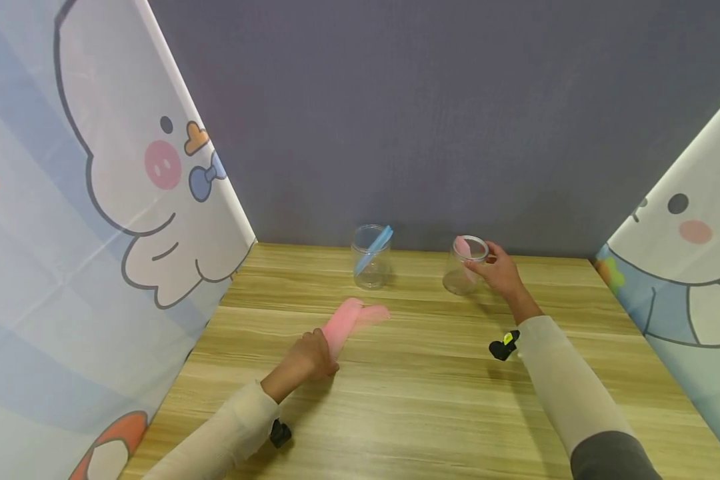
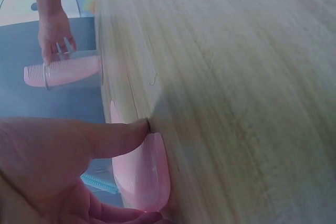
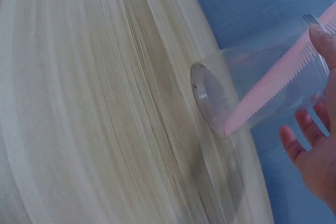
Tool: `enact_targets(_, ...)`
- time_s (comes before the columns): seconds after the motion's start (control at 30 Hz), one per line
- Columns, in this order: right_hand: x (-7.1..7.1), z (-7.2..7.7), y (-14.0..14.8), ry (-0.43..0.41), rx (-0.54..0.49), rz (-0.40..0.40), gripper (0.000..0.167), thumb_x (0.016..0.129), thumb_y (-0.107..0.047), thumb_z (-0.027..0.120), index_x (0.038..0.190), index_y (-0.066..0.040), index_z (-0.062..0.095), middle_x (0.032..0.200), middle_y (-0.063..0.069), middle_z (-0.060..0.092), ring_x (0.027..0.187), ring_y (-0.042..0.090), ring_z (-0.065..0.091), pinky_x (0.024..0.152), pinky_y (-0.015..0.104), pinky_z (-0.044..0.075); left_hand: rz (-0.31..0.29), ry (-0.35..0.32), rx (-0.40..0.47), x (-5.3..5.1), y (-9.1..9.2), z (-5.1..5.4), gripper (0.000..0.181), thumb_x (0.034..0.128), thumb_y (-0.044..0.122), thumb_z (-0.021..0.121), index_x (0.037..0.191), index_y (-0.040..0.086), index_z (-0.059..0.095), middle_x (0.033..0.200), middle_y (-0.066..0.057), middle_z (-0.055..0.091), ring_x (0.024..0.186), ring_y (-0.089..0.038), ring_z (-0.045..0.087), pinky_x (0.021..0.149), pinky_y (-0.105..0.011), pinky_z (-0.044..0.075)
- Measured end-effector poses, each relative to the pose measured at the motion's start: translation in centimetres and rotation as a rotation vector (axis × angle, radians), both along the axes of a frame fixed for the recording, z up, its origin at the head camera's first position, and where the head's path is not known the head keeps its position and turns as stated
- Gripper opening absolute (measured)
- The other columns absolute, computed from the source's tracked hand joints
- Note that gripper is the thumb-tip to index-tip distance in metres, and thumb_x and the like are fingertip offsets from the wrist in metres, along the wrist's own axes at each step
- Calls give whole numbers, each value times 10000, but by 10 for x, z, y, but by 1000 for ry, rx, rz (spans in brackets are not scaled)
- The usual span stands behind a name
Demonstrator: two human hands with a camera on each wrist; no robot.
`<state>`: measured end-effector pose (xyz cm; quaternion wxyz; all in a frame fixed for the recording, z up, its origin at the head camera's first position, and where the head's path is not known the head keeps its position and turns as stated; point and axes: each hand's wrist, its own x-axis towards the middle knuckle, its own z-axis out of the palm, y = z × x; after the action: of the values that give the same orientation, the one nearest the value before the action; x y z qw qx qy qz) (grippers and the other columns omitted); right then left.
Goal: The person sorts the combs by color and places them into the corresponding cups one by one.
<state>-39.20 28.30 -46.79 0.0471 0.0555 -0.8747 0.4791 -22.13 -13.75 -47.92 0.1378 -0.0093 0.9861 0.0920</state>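
My left hand point(image 1: 312, 357) grips a pink comb point(image 1: 341, 325) at its near end, low over the table. Its thumb lies across the comb in the left wrist view, and the fingers are partly hidden. A second pink comb point(image 1: 375, 315) lies just beyond, partly covered by the first. My right hand point(image 1: 503, 272) holds a clear jar point(image 1: 454, 277) at the rim, thumb on the near side and fingers around the far side. Inside that jar leans another pink comb point(image 3: 275, 83), teeth showing, its top sticking out past the rim.
Another clear jar point(image 1: 372, 279) stands to the left near the back wall point(image 1: 414, 133), with a blue comb point(image 1: 373, 250) leaning in it. Cartoon-printed cloths point(image 1: 120, 220) border the wooden table point(image 1: 444, 413) on both sides.
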Motion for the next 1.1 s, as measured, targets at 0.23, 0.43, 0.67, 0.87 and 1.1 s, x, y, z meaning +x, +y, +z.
enact_targets(0.23, 2, 1, -2, -3, 0, -5, 870, 942, -365, 732, 1593, -18, 270, 1551, 297, 398, 1380, 482, 412, 1056, 608, 429, -41, 18, -34, 1, 0, -1, 536, 835, 280, 795, 1042, -126, 512, 879, -204, 555, 702, -264, 603, 640, -401, 578)
enact_targets(0.43, 3, 1, -3, 2, -11, -4, 863, 946, -347, 729, 1596, -19, 265, 1555, 297, 393, 1394, 483, 407, 1061, 613, 431, -84, 47, -68, 0, -2, 2, 474, 822, 237, 755, 1010, -142, 539, 892, -206, 533, 697, -236, 566, 644, -382, 588)
enact_targets(0.67, 2, 1, -2, 12, -8, 2, 877, 943, -363, 731, 1595, -12, 261, 1558, 304, 386, 1395, 497, 405, 1071, 627, 418, 6, 62, 18, -6, -6, 3, 455, 876, 235, 738, 1035, -131, 520, 905, -191, 471, 645, -250, 572, 569, -380, 546)
enact_targets(0.87, 2, 1, -2, 8, -5, 9, 874, 952, -371, 717, 1598, -12, 250, 1561, 309, 376, 1394, 499, 403, 1056, 626, 428, 6, 80, 49, -11, -12, 4, 438, 861, 190, 749, 1058, -121, 512, 930, -218, 477, 690, -315, 608, 582, -412, 550)
enact_targets(1.1, 2, 0, -1, 5, 4, 3, 879, 950, -386, 717, 1601, -23, 251, 1560, 300, 381, 1386, 492, 411, 1046, 621, 435, -18, 125, 94, -17, -19, 12, 511, 769, 136, 830, 1073, -131, 517, 972, -258, 520, 815, -380, 630, 700, -464, 584)
